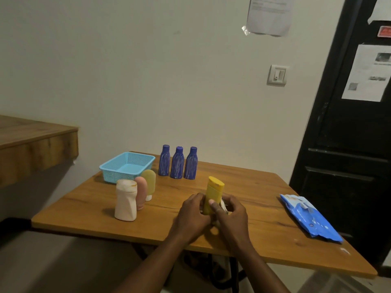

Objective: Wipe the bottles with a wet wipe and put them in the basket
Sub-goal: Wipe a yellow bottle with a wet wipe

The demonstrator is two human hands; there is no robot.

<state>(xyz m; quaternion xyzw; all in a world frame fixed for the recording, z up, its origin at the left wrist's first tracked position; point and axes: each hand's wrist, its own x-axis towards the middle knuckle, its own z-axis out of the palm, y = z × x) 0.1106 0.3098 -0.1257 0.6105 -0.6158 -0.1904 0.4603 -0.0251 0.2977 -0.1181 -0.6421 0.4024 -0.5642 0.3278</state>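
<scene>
the light blue perforated plastic basket (127,167) stands empty at the far left of the wooden table (254,187). the left hand (193,212) curls round the lower body of the upright yellow plastic flip-cap bottle (213,193) at mid-table. the right hand (229,212) pinches a white wet wipe (223,205) against the bottle's side. the bottle looks light, stiff and probably slippery once damp, so gripping its waist seems best.

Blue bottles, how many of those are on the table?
3, upright in a row at the far edge of the table, right of the basket: left bottle, middle bottle, right bottle. None seems hidden.
</scene>
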